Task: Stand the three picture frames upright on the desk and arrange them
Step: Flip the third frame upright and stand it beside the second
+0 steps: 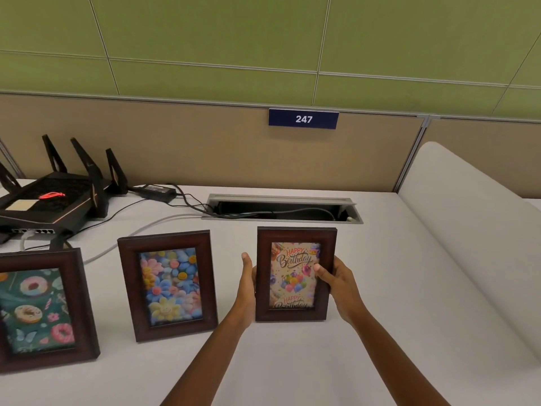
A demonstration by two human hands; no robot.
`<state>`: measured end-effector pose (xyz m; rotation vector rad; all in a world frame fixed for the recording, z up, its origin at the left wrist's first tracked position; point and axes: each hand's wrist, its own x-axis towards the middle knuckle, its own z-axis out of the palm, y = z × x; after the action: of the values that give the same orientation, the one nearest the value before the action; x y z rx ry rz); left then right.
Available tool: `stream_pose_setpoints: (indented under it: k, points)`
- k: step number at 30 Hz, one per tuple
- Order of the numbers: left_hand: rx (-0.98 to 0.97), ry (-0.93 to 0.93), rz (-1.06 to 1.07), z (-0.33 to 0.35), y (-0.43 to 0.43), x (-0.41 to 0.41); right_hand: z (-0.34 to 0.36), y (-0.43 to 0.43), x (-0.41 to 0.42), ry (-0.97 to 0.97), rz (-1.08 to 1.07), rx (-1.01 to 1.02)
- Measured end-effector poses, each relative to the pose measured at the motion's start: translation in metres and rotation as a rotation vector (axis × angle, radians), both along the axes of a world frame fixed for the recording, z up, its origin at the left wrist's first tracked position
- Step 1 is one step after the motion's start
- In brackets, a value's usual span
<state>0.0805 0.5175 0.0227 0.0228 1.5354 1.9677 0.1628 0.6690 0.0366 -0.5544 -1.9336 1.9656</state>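
Three dark wooden picture frames stand upright in a row on the white desk. The donut frame is at the far left and partly cut off by the image edge. The flower frame stands in the middle. The birthday frame is on the right, held between both hands. My left hand presses flat against its left edge. My right hand grips its right edge, thumb across the front glass.
A black router with antennas sits at the back left, with a power brick and cables trailing to an open cable tray. A beige partition with sign 247 backs the desk. A white rounded divider borders the right.
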Motion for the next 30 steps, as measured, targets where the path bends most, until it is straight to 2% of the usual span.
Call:
stream_pose_setpoints:
  k: [5, 8, 13, 17, 22, 26, 30]
  points:
    - [0.011, 0.002, 0.009, -0.002, -0.001, 0.003, 0.001, 0.004, -0.002, -0.041, 0.018, 0.042]
    - [-0.068, 0.052, 0.016, -0.007, -0.003, 0.01, -0.002, 0.004, 0.001, -0.053, 0.017, 0.068]
    - [-0.313, 0.217, 0.064, -0.021, -0.011, 0.027, -0.022, -0.002, 0.019, -0.17, -0.034, 0.199]
    - [-0.341, 0.343, 0.087, -0.029, -0.022, 0.045, -0.04, -0.011, 0.043, -0.26, -0.132, 0.339]
    - [-0.527, 0.57, 0.026, -0.04, -0.033, 0.062, -0.056, -0.03, 0.068, -0.363, -0.255, 0.629]
    - [-0.722, 0.699, -0.023, -0.051, -0.044, 0.073, -0.064, -0.044, 0.076, -0.513, -0.306, 0.768]
    - [-0.873, 0.926, -0.068, -0.061, -0.056, 0.082, -0.068, -0.058, 0.079, -0.607, -0.312, 0.896]
